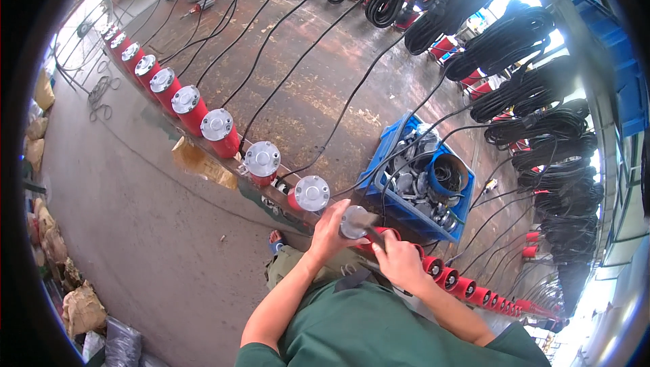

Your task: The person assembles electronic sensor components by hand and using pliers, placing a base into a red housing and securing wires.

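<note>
My left hand (328, 233) closes round the side of a round silver metal cap (350, 230) directly in front of me. In my right hand (401, 263) is the dark handle of a hammer, gripped close to the cap. The hammer head (364, 219) lies over the cap's right part; I cannot tell whether it touches. Just to the left stands a red cylinder with a silver cap (312, 193), and several more capped red cylinders (217, 125) run on along the table edge. To my right, a row of red cylinders (447, 277) shows open ends without caps.
A blue crate (381, 152) on the worn brown table (298, 89) holds loose silver caps and a blue round container (447, 175). Black cables cross the tabletop to coiled black bundles (501, 38) along the far side. Cardboard (202, 162) lies below the left row.
</note>
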The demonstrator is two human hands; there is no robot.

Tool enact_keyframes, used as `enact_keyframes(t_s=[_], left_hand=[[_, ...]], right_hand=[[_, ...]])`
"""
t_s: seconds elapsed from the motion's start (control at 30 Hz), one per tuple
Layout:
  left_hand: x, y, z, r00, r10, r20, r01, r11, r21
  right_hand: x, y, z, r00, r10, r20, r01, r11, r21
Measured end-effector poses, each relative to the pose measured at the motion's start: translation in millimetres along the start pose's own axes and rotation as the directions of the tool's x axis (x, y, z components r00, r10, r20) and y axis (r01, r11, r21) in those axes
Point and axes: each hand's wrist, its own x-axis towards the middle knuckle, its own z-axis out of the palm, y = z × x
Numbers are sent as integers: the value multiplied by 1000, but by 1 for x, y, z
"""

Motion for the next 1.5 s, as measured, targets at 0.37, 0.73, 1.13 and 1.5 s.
enact_keyframes(t_s=[0.37,0.73,1.13,1.5], left_hand=[[2,-3,-1,1000,18,-3,-18,1000,8],[1,-1,-8,999,30,38,-31,999,23],[-3,5,9,993,-105,-56,101,993,-65],[-2,11,17,977,-213,0,207,949,-239]], right_hand=[[-2,3,11,1000,22,-14,-22,999,-37],[-10,9,25,975,-82,-206,124,972,201],[-5,-11,-3,991,-36,-127,73,953,293],[-24,-2,9,971,-49,-235,120,946,302]])
